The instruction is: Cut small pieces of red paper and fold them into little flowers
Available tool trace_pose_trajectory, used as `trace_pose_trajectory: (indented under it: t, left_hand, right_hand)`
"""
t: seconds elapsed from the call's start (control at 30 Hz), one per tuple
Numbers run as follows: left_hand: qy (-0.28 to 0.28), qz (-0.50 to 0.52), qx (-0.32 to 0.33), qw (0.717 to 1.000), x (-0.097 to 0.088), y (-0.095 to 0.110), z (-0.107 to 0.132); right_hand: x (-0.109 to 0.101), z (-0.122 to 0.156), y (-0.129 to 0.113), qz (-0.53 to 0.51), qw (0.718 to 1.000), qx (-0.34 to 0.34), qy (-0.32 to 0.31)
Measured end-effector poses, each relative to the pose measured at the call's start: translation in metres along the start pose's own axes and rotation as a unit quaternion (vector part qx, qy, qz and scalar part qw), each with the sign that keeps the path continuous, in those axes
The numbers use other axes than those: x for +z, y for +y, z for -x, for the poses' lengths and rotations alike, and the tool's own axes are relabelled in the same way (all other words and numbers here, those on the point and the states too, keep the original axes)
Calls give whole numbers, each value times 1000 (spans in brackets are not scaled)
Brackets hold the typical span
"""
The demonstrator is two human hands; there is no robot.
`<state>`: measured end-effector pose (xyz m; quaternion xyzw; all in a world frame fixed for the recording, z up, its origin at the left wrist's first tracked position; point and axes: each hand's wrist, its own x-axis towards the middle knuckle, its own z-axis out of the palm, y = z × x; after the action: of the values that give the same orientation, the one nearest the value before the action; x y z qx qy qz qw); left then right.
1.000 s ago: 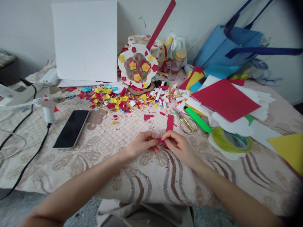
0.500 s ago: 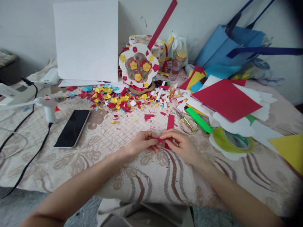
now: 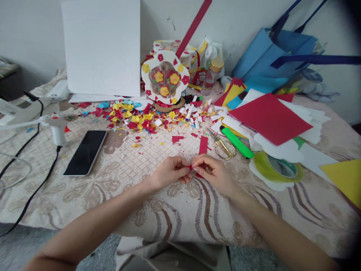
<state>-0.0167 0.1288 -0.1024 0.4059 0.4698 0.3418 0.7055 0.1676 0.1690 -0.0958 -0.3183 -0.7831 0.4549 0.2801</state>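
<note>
My left hand (image 3: 175, 171) and my right hand (image 3: 212, 171) meet above the patterned tablecloth, fingertips pinched together. Between them is a small piece of red paper (image 3: 191, 167), mostly hidden by the fingers. Under my right fingers lies a red paper strip (image 3: 203, 145), its upper end showing beyond the hand. Gold-handled scissors (image 3: 225, 146) rest just past my right hand, beside a green utility knife (image 3: 236, 143). Farther back stands a white flower-shaped paper piece (image 3: 165, 78) decorated with red and yellow paper flowers, with a long red strip (image 3: 194, 28) rising behind it.
Colourful paper scraps (image 3: 135, 118) spread across the middle. A phone (image 3: 85, 153) and a white glue gun (image 3: 58, 130) with cords lie left. To the right are red paper (image 3: 271, 118), a tape roll (image 3: 278, 167) and a blue bag (image 3: 270, 56). A white board (image 3: 103, 49) leans at the back.
The small red paper between my fingertips now shows less, looking narrower or turned. Both hands stay almost in the same place.
</note>
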Motion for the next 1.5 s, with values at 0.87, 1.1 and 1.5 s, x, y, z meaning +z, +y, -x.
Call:
trace_pose_trajectory:
  t: [0.87,1.1,1.5]
  left_hand:
    - [27,-15,14,999,5,0,0]
    - [20,-32,27,999,5,-6,-1]
    - [21,-14,26,999,6,-5,-1]
  right_hand:
    - [9,2,2,-96,989,115,10]
    - [10,2,2,-74,990,119,11]
    - [20,5,6,-55,994,81,55]
